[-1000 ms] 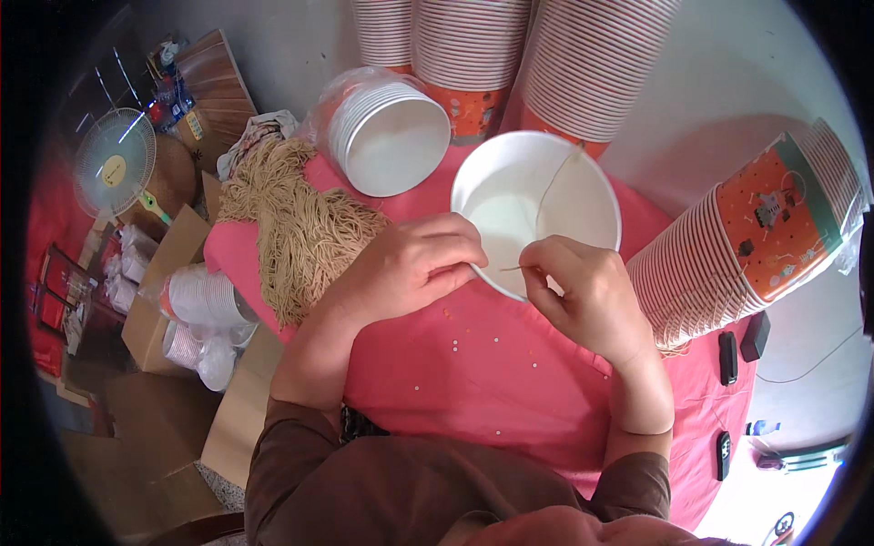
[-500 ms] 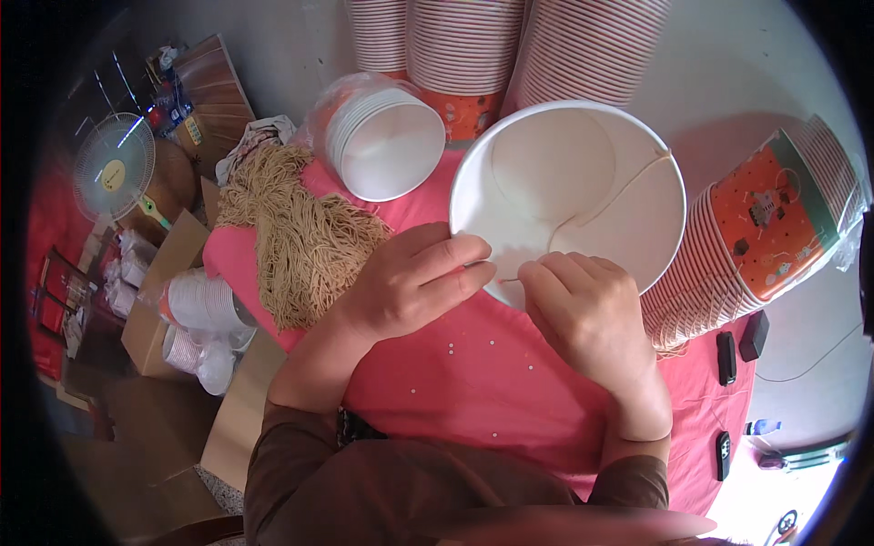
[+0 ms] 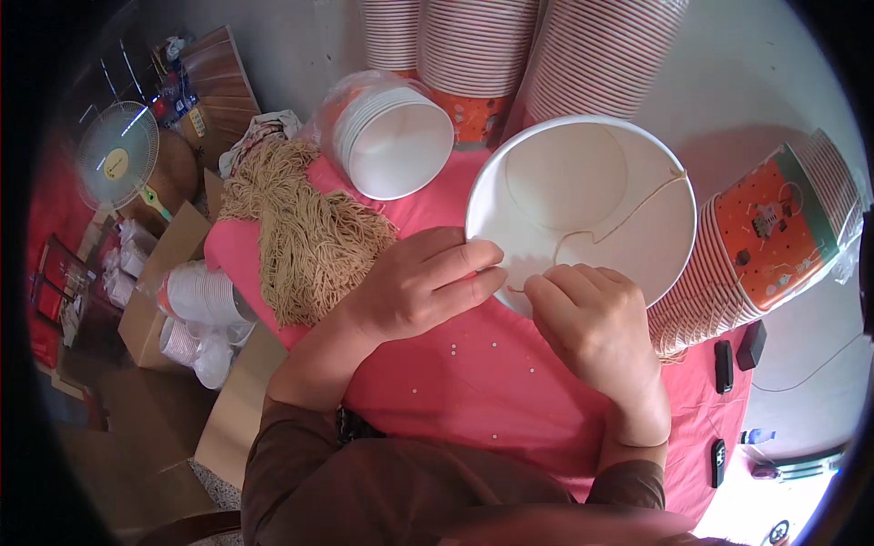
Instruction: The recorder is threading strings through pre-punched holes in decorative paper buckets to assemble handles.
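A large white paper bucket (image 3: 657, 244) is tipped with its open mouth toward me. A thin tan cord (image 3: 643, 202) runs across its inside from the far right rim to the near rim. On the bucket's near left rim, my left hand (image 3: 421, 284) is closed, with its fingers bent over the edge. My right hand (image 3: 587, 314) pinches the cord at the near rim, and a short cord end sticks out beside its fingertips. The fingers hide the spot where cord and rim meet.
A heap of tan cords (image 3: 309, 232) lies on the pink cloth (image 3: 473, 400) at left. White buckets (image 3: 405, 150) and tall stacks (image 3: 478, 50) stand behind. An orange printed bucket stack (image 3: 774, 218) leans at right. Cardboard boxes (image 3: 241, 400) flank the table's left.
The bucket has shifted slightly right and toward me in the picture, both hands along with it. The cord inside now shows a sharper bend. Both hands keep their hold.
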`<state>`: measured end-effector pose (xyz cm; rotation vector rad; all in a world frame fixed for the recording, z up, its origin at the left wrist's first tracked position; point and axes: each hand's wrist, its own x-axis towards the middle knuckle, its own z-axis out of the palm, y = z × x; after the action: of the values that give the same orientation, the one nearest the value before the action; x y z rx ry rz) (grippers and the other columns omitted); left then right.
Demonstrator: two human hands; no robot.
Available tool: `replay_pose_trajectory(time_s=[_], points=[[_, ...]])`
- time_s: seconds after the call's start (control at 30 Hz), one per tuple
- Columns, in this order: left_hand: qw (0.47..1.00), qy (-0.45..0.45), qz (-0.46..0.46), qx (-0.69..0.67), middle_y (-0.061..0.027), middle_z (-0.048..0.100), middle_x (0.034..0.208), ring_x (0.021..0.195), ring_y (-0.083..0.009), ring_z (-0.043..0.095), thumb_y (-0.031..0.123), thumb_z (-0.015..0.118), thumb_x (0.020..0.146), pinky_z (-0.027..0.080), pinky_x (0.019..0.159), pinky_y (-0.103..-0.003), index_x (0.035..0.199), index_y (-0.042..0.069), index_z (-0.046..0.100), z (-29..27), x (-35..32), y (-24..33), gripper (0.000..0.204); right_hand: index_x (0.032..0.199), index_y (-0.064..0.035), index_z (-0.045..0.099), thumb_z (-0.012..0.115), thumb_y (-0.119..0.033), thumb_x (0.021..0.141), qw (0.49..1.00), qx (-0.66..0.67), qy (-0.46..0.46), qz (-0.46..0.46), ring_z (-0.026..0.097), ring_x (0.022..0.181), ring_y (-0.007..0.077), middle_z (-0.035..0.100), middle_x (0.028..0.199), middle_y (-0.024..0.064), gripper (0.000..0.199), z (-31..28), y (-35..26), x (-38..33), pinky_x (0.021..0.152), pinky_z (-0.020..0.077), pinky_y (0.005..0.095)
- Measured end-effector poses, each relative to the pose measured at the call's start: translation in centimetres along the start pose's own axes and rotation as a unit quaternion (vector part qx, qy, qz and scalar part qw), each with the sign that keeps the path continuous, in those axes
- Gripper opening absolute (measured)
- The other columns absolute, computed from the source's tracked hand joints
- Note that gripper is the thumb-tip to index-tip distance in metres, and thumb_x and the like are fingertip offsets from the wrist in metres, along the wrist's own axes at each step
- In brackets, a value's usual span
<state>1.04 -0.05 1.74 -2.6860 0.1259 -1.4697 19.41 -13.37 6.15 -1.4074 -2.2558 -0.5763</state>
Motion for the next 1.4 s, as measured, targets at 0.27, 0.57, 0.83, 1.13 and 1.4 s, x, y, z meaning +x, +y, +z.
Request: replay_pose_trajectory(time_s=[0.27,0.57,0.83,1.13,1.4], points=[[1.0,0.008,0.01,0.001,-0.0044,0.061,0.101,0.076,-0.019,0.061,0.01,0.066,0.073,0.053,0.065,-0.031,0.093,0.004,0.067,0.29,-0.15,-0.14,0.021,0.082,-0.0092,0.055,0.064,-0.012,0.073,1.0,0.005,0.008,-0.005,0.058,0.061,0.0186,0.049,0.069,0.0032,0.013,0.22,0.06,0.1,0.053,0.046,0.0333],[1.0,0.011,0.009,-0.007,-0.0036,0.061,0.103,0.076,-0.0184,0.061,0.009,0.067,0.074,0.053,0.066,-0.031,0.093,0.005,0.067,0.46,-0.22,-0.04,0.02,0.08,-0.0091,0.054,0.064,-0.011,0.071,1.0,0.003,0.006,0.0,0.057,0.06,0.0186,0.048,0.069,0.0029,0.013,0.28,0.05,-0.01,0.052,0.0452,0.0328],[1.0,0.004,0.006,-0.001,-0.0035,0.062,0.102,0.076,-0.0181,0.061,0.009,0.067,0.073,0.054,0.065,-0.031,0.092,0.005,0.067,0.21,-0.06,0.03,0.019,0.083,-0.0074,0.056,0.066,-0.01,0.071,0.999,0.008,-0.029,0.021,0.059,0.063,0.0222,0.053,0.072,0.0045,0.015,-0.46,-0.3,0.0,0.056,0.0457,0.0356],[1.0,-0.005,0.01,-0.004,-0.0042,0.061,0.104,0.079,-0.0187,0.061,0.01,0.066,0.074,0.054,0.067,-0.031,0.093,0.005,0.067,0.26,-0.19,0.1,0.02,0.082,-0.0094,0.055,0.063,-0.011,0.073,1.0,0.0,-0.007,-0.006,0.056,0.06,0.0177,0.047,0.068,0.0023,0.013,0.19,-0.09,0.18,0.053,0.0448,0.0325],[0.999,-0.012,0.003,-0.031,-0.0079,0.066,0.105,0.081,-0.0215,0.064,0.003,0.074,0.07,0.053,0.064,-0.033,0.091,0.003,0.071,0.26,-0.31,0.07,0.021,0.083,-0.0095,0.055,0.064,-0.011,0.075,1.0,0.006,-0.011,-0.01,0.057,0.06,0.0172,0.048,0.068,0.0022,0.012,0.4,-0.04,0.23,0.053,0.0451,0.0322]])
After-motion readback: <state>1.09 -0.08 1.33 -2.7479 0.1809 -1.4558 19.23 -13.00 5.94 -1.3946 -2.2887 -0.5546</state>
